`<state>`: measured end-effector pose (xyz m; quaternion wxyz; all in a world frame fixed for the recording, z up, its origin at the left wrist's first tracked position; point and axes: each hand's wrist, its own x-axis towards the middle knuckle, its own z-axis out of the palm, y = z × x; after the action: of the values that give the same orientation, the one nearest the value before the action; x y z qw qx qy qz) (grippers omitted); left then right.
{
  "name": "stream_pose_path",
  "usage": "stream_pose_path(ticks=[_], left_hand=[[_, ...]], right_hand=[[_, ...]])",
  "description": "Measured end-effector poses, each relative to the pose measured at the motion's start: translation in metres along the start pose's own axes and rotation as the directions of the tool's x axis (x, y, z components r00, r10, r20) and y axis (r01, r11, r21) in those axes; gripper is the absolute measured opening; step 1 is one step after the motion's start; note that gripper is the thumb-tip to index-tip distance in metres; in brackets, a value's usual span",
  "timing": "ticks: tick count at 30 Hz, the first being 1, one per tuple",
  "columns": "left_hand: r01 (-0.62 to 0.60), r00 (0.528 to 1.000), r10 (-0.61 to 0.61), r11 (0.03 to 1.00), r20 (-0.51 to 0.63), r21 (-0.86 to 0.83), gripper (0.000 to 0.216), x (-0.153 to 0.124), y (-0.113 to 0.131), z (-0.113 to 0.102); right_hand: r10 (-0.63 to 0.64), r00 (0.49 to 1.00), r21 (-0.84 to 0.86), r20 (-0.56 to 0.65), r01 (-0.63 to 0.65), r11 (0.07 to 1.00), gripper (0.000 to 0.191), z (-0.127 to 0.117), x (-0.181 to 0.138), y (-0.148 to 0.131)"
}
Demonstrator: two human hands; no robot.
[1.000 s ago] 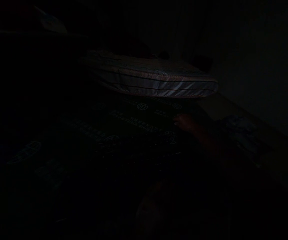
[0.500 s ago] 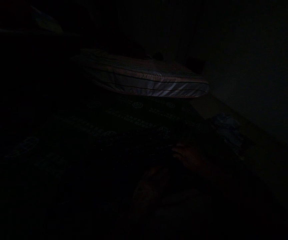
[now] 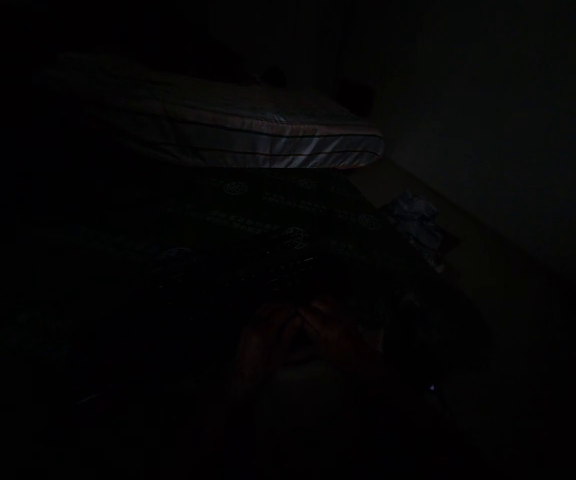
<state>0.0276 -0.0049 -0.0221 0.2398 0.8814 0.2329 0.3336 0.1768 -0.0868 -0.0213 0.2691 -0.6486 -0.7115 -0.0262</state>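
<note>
The room is very dark, and little detail shows on either hand. My left hand (image 3: 258, 343) and my right hand (image 3: 335, 337) are close together at the lower middle, their fingertips meeting or nearly so. Fingers on both look bent and drawn in; whatever is between them is too dark to make out. Just beyond them is a dark patch with small pale glints (image 3: 275, 280), its kind unclear. Under it lies a dark green sheet (image 3: 263, 200) printed with pale round emblems and lettering.
Behind the sheet lies a mattress (image 3: 268, 147) with a striped, shiny cover. A crumpled pale bag or cloth (image 3: 415, 217) lies on the floor to the right, near the wall (image 3: 493, 133). A tiny bluish light (image 3: 432, 387) shows at lower right.
My right hand has come left and now meets my left hand. The view has shifted, so the mattress and sheet sit further left and higher.
</note>
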Motion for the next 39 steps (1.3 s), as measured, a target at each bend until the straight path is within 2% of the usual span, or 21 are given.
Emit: stream_pose_path(ticks=[3,9,15,21,28,33,39], left_hand=[[0.049,0.998,-0.049,0.999,0.026,-0.009,0.029,0.0,-0.001,-0.001],[-0.051,0.998,0.051,0.999,0.031,0.001,0.028,0.0,-0.009,-0.001],[0.055,0.998,-0.049,0.987,0.041,-0.153,0.021,0.0,-0.008,-0.001],[0.125,0.992,-0.119,0.977,0.043,-0.171,0.024,-0.001,-0.006,0.0],[0.055,0.998,-0.054,0.984,0.011,-0.169,0.026,0.0,-0.008,0.002],[0.068,0.998,-0.069,0.98,0.004,-0.185,0.023,0.0,-0.008,0.002],[0.054,0.999,-0.054,0.99,0.005,-0.133,0.024,0.001,-0.002,0.0]], right_hand=[[0.022,1.0,0.054,0.012,-0.022,0.998,0.019,0.001,-0.002,0.0],[0.047,0.999,0.087,0.019,-0.049,0.995,0.017,0.003,-0.002,-0.003],[0.026,0.999,0.096,-0.048,-0.022,0.995,0.019,0.0,-0.003,-0.005],[0.047,0.994,0.142,-0.099,-0.033,0.989,0.021,-0.003,-0.002,-0.009],[0.007,0.99,0.157,-0.141,0.015,0.987,0.019,-0.004,0.0,-0.008],[0.028,0.995,0.204,-0.095,-0.008,0.979,0.018,-0.002,-0.001,-0.006],[0.039,0.997,0.159,-0.073,-0.027,0.987,0.019,0.001,-0.001,0.0]])
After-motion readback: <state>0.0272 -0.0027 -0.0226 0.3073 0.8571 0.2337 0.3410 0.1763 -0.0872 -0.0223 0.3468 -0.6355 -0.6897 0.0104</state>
